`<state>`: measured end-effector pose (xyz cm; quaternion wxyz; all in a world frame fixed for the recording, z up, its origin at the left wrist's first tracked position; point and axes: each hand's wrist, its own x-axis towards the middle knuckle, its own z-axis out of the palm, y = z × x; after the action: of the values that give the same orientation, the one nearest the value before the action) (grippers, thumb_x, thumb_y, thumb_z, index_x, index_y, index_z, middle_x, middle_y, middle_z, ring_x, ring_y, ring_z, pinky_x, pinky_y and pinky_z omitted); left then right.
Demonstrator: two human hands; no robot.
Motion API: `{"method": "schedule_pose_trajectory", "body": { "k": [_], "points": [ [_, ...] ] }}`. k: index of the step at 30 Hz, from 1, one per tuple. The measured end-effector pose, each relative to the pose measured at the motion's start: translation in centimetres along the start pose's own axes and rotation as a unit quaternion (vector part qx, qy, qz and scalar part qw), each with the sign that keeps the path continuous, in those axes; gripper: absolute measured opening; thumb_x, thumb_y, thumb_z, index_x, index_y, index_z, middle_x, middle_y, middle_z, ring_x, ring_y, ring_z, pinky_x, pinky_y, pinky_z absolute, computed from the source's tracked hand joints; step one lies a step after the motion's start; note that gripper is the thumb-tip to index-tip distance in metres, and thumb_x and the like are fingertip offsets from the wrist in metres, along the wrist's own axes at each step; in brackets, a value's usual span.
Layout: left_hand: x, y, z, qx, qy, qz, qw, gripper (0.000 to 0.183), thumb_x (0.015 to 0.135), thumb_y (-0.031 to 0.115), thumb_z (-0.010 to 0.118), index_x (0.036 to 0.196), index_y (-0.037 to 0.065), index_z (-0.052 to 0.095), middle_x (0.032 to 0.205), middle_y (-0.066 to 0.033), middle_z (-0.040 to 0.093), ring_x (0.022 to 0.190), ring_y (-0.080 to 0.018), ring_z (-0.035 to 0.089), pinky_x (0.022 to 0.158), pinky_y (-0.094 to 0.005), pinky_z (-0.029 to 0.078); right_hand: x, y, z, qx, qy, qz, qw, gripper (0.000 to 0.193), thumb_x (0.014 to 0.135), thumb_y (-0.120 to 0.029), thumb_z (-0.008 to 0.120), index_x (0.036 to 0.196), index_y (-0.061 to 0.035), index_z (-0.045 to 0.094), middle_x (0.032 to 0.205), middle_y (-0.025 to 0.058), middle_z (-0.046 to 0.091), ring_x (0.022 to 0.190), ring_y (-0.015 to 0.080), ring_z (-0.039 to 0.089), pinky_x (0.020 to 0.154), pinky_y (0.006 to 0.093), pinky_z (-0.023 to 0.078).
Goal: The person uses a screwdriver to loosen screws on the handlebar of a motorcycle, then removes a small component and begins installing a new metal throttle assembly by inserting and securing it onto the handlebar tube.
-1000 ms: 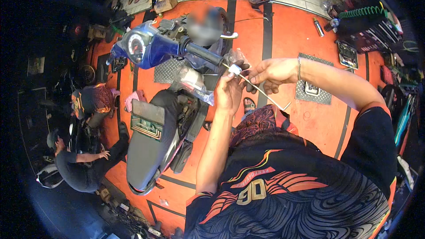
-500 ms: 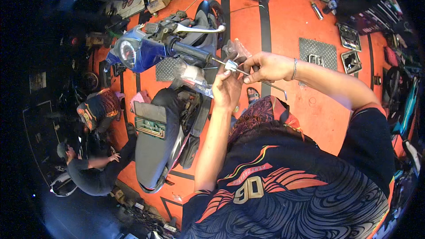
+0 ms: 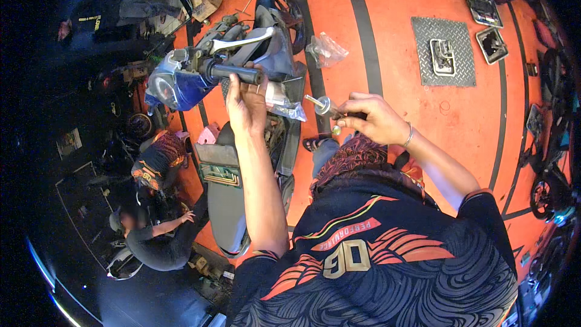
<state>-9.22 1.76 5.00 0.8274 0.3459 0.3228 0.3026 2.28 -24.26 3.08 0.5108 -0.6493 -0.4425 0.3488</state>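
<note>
Left hand [image 3: 247, 106] touches handlebar grip [image 3: 235, 73]; right hand [image 3: 370, 120] holds metal part [image 3: 324, 106] beside it

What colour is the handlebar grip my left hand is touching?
Black; the handlebar grip under the left hand shows best in the head view.

Black short-sleeved shirt, grey swirl pattern, orange and red streaks plus lettering across the back. Forearms bare. Thin silver bracelet [image 3: 409, 135] on right wrist. Patterned red-and-black trousers. Left hand [image 3: 246, 106], right hand [image 3: 370, 120] ungloved.
</note>
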Motion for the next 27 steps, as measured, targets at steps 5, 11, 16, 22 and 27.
{"method": "schedule_pose_trajectory", "body": {
  "k": [5,11,16,22,27],
  "points": [
    [1.7,0.1,-1.2,-0.014,0.042,-0.062,0.997,0.045,0.089,0.038,0.071,0.12,0.009,0.058,0.11,-0.0059,0.065,0.096,-0.0216,0.061,0.093,-0.0407,0.047,-2.1,0.3,0.5,-0.022,0.055,-0.013,0.998,0.02,0.084,-0.016,0.072,0.1,-0.0047,0.069,0.079,0.0137,0.055,0.073,0.0313,0.057,0.065,0.0406,0.046],
    [0.8,-0.2,-0.9,-0.041,-0.049,-0.021,0.998,0.045,0.091,0.034,0.068,0.124,0.006,0.056,0.119,-0.0098,0.063,0.112,-0.0264,0.059,0.103,-0.0466,0.043,-4.7,1.2,-0.3,-0.09,0.11,-0.004,0.99,0.017,0.086,-0.014,0.069,0.101,-0.005,0.07,0.077,0.0122,0.053,0.071,0.0294,0.056,0.063,0.0387,0.046],
    [1.4,-0.3,-2.1,-0.08,-0.038,-0.04,0.995,0.036,0.095,0.031,0.063,0.121,0.007,0.059,0.12,-0.0084,0.063,0.113,-0.0263,0.057,0.097,-0.0478,0.045,-5.2,0.5,-0.1,-0.1,0.093,0.009,0.991,0.017,0.086,-0.012,0.068,0.101,-0.005,0.07,0.079,0.0123,0.056,0.072,0.0299,0.058,0.066,0.0384,0.047],
    [1.8,0.0,-2.7,-0.083,-0.083,-0.083,0.99,0.034,0.098,0.035,0.055,0.115,0.006,0.06,0.119,-0.0147,0.062,0.122,-0.0306,0.054,0.098,-0.0501,0.044,-3.9,-0.1,2.0,-0.139,0.057,0.012,0.989,0.017,0.084,-0.009,0.068,0.101,-0.0038,0.068,0.086,0.0138,0.058,0.082,0.0318,0.061,0.072,0.0398,0.049],
    [-1.5,-4.6,-9.5,0.054,0.032,-0.089,0.994,0.05,0.097,0.047,0.052,0.128,0.007,0.054,0.121,-0.0121,0.063,0.11,-0.0268,0.059,0.093,-0.0435,0.04,-1.5,0.3,4.3,-0.129,-0.016,0.025,0.991,0.016,0.084,-0.008,0.069,0.099,-0.0038,0.068,0.086,0.0141,0.057,0.081,0.0321,0.06,0.071,0.0401,0.049]
  ]
}}
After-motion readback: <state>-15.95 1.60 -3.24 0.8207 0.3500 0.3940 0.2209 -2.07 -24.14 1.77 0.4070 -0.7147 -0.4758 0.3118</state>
